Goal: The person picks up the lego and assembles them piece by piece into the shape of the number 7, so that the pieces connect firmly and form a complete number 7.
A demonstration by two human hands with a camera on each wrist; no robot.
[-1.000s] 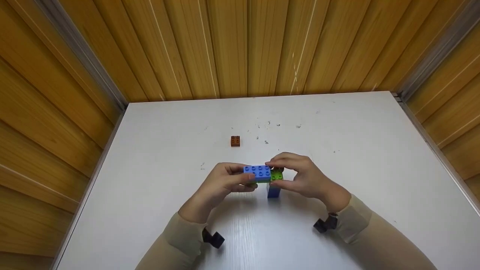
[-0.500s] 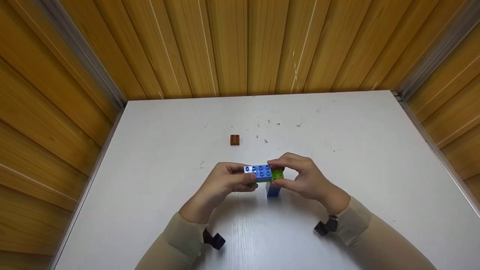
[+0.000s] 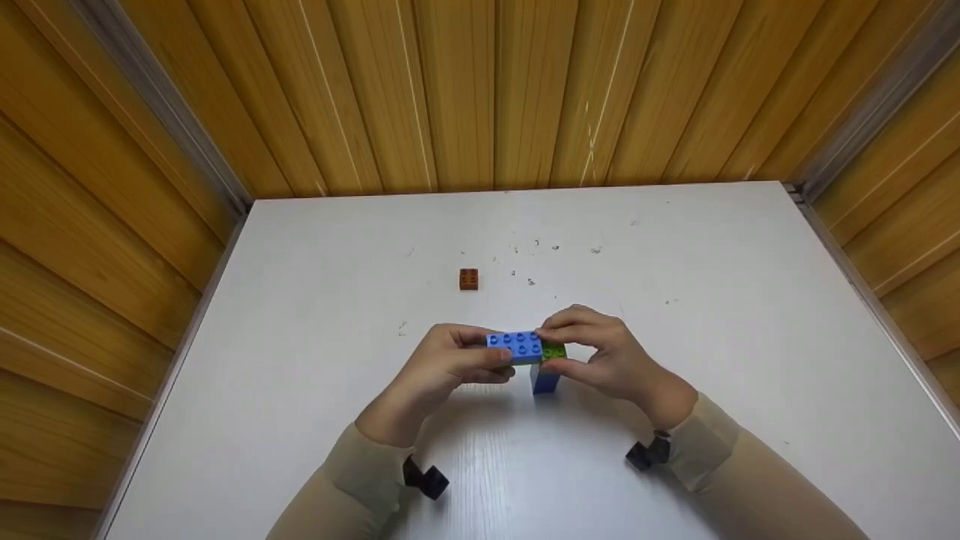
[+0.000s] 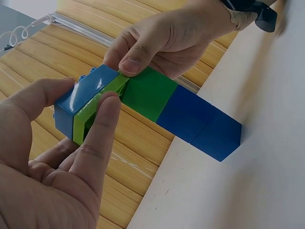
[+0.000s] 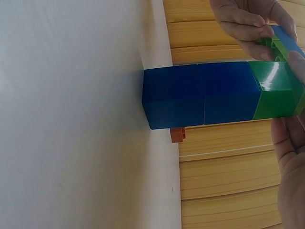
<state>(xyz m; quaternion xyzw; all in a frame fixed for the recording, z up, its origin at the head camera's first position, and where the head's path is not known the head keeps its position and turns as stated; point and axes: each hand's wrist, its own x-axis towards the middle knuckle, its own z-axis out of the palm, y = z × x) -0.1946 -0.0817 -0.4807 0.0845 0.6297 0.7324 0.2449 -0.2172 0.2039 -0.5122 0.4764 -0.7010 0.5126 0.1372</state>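
A tower stands upright on the white table, with two blue blocks (image 4: 198, 121) below a green block (image 4: 150, 93). Across its top lies a thin lime-green building brick (image 3: 554, 350), which juts out to the left past the tower. On that overhanging part sits a studded blue building brick (image 3: 517, 344). My left hand (image 3: 444, 365) pinches the blue brick and the lime brick under it, thumb on the near side. With thumb and fingers, my right hand (image 3: 604, 351) grips the lime brick's right end at the tower top. Fingers partly cover the joint.
A small orange-brown brick (image 3: 469, 279) lies farther back on the white table (image 3: 337, 270), which has dark scuff marks. Wood-look panels (image 3: 495, 97) enclose the back and sides. Black wrist mounts stick out inward below both hands.
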